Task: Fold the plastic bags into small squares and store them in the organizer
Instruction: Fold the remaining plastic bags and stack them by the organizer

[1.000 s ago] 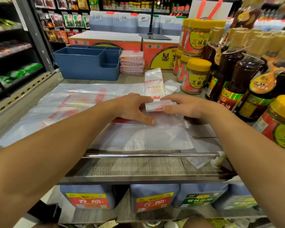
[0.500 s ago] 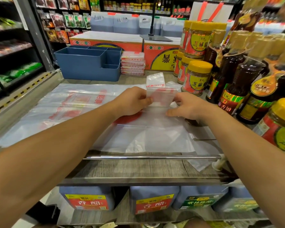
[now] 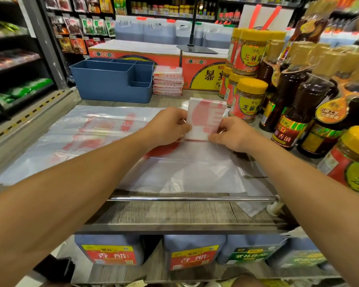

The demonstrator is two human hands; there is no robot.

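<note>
While both hands pinch it, the folded plastic bag (image 3: 205,118) stands tilted up between them: left hand (image 3: 168,127) on its left edge, right hand (image 3: 231,134) at its lower right corner. Unfolded bags (image 3: 104,131) cover the desk (image 3: 174,212) underneath. Sesame paste jars (image 3: 249,98) crowd just right; the blue organizer (image 3: 112,81) and folded bag stack (image 3: 167,80) sit well beyond.

- I'm looking down at a wood-grain shelf top (image 3: 174,212) with a chrome rail (image 3: 191,198) along its front edge
- flat plastic bags (image 3: 87,137) spread across most of it
- blue organizer (image 3: 114,81) at the back, stack of folded bags (image 3: 167,81) just beside it
- sesame paste jars (image 3: 248,99) and sauce bottles (image 3: 294,112) crowd the right side
</note>
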